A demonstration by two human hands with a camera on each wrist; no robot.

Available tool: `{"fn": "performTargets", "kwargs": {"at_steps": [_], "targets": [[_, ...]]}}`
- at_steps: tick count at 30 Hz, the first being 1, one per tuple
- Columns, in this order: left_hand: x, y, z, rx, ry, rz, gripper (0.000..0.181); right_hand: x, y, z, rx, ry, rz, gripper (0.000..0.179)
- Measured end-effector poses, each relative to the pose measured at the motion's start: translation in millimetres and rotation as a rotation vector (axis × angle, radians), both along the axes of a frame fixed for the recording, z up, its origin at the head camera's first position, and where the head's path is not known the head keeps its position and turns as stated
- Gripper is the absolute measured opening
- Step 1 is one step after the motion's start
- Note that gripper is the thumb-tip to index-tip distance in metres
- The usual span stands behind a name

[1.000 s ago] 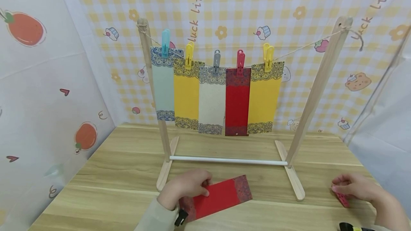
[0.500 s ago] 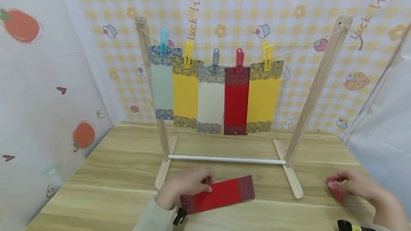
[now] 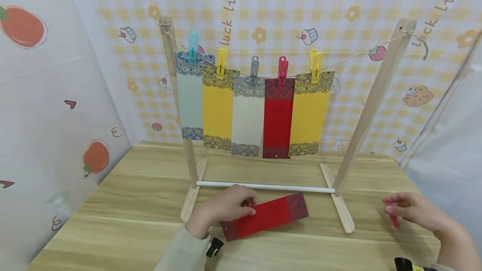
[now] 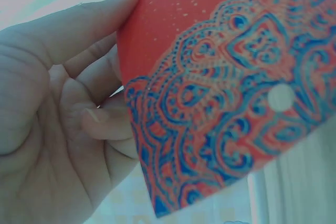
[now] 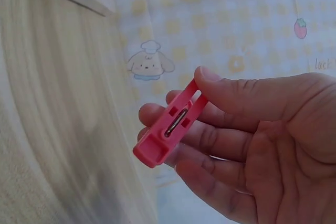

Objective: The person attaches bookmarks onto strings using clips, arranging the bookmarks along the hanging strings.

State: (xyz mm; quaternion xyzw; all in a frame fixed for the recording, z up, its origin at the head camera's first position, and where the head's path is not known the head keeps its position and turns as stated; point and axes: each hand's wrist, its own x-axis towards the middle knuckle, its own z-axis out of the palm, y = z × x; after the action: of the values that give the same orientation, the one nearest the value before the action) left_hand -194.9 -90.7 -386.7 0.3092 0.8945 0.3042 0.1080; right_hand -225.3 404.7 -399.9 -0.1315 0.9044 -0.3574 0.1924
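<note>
My left hand point(image 3: 231, 205) pinches a red card point(image 3: 269, 216) by its long edge, over the table in front of the rack. Dark ornate bands mark both ends of the card, and a small round hole point(image 4: 281, 97) shows in the nearer one. Off to the right, my right hand point(image 3: 419, 212) holds a pink clothespin point(image 5: 168, 127) between thumb and fingers; its metal spring faces the right wrist camera. Several cards hang from the string in a row, among them a red card point(image 3: 278, 122) under a pink clothespin point(image 3: 283, 72).
The wooden rack has a left post point(image 3: 191, 154), a right post point(image 3: 370, 103) and a white crossbar point(image 3: 263, 187) low between them. Its right foot point(image 3: 342, 214) lies between my two hands. A patterned cloth point(image 3: 271, 3) stands behind the rack.
The left hand has shifted the red card a little right and toward the rack, raising it from the table. My right hand has lifted the pink clothespin and moved slightly away from me.
</note>
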Motion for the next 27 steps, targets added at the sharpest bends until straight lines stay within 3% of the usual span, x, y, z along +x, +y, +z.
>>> {"fn": "performTargets", "kwargs": {"at_steps": [5,10,22,27], "targets": [[-2.2,6.1,4.7,-0.007,0.025,-0.01,0.007,5.2,-10,8.5,0.021,0.112,-0.048,0.046],[-4.3,12.3,8.2,0.008,0.04,-0.025,0.003,10.8,-21,16.8,0.018,0.163,-0.117,0.047],[-3.1,23.5,19.9,0.067,0.036,-0.007,0.005,20.1,-53,33.4,-0.003,0.31,-0.129,0.045],[-3.2,28.0,25.9,0.091,0.08,-0.012,0.008,26.9,-66,42.4,-0.039,0.402,-0.135,0.041]]}}
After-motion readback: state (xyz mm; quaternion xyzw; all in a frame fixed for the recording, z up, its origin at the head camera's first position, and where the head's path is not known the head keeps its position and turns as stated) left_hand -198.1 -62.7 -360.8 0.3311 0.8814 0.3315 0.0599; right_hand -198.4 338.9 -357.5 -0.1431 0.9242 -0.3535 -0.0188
